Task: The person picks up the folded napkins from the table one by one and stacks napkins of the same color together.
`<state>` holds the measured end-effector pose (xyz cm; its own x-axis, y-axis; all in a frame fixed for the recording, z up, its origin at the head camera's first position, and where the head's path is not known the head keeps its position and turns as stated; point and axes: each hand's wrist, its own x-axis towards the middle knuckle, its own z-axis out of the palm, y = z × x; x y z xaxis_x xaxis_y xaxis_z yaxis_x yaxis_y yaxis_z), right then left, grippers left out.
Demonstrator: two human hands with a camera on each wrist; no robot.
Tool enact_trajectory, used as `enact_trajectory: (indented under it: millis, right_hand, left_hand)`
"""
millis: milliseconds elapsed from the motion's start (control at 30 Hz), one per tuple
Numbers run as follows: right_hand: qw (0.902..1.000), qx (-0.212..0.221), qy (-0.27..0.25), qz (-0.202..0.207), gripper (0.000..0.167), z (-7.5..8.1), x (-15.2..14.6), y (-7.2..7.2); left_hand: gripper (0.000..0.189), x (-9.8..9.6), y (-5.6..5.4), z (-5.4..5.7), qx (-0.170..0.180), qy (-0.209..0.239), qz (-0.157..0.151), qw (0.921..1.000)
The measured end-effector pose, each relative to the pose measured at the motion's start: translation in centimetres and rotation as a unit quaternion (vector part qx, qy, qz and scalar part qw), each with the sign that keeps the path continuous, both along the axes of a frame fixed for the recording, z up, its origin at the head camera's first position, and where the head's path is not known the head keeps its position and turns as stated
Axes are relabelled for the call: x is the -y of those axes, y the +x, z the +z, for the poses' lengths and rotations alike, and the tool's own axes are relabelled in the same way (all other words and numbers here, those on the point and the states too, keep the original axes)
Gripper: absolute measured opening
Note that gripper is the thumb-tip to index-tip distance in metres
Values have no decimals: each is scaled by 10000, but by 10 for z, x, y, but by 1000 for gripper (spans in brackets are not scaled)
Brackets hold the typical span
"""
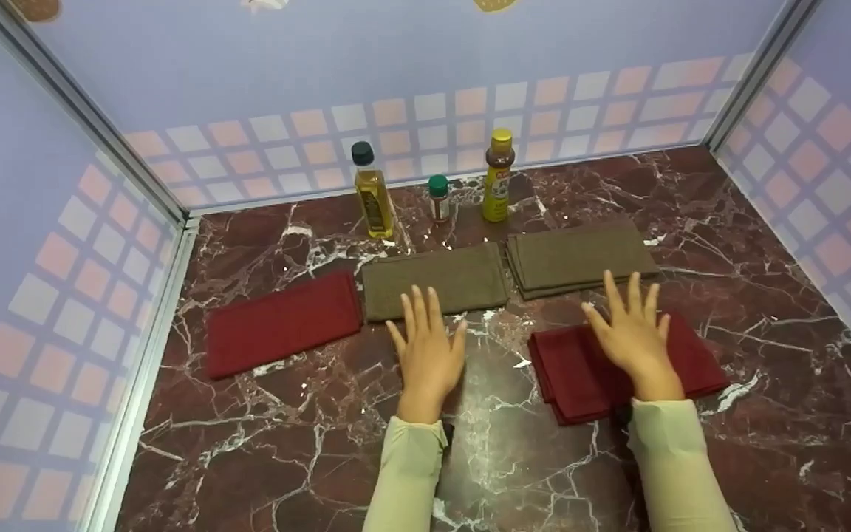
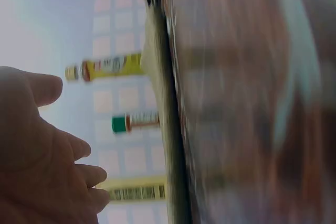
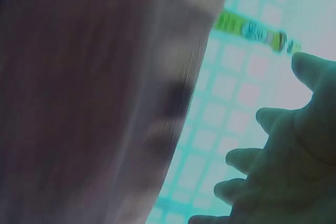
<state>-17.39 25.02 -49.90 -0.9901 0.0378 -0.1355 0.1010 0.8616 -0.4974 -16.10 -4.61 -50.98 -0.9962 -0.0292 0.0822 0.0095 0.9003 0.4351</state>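
Note:
My left hand (image 1: 429,358) is spread with straight fingers, its fingertips over the near edge of the left olive-brown folded cloth (image 1: 436,277). In the left wrist view this hand (image 2: 47,156) holds nothing and appears apart from the cloth. Fingers spread, my right hand (image 1: 634,336) is above a dark red folded cloth (image 1: 569,369) at the right, covering part of it; whether it touches is hard to tell. Nothing lies in this hand (image 3: 289,156) in the right wrist view. Another olive-brown folded cloth (image 1: 580,255) is behind it, and a second dark red folded cloth (image 1: 285,321) lies at the left.
Behind the cloths stand an oil bottle with a dark cap (image 1: 374,199), a small green-capped jar (image 1: 439,199) and a yellow-capped bottle (image 1: 498,181). Checked panels (image 1: 425,118) enclose the back and sides of the dark red marbled tabletop (image 1: 307,443).

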Motion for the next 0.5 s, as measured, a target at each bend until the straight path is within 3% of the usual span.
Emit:
enact_trajectory:
  millis: [267,500]
  right_hand:
    - [9965,486,-333,-597,83,-4,-49,20]
    - [9888,954,-552,-1010,86,-10,-75,39]
  left_hand:
    - [76,-47,0,-4,278,-396,-657,9967]
    - [74,-79,6,-4,607,-769,-1361,9858]
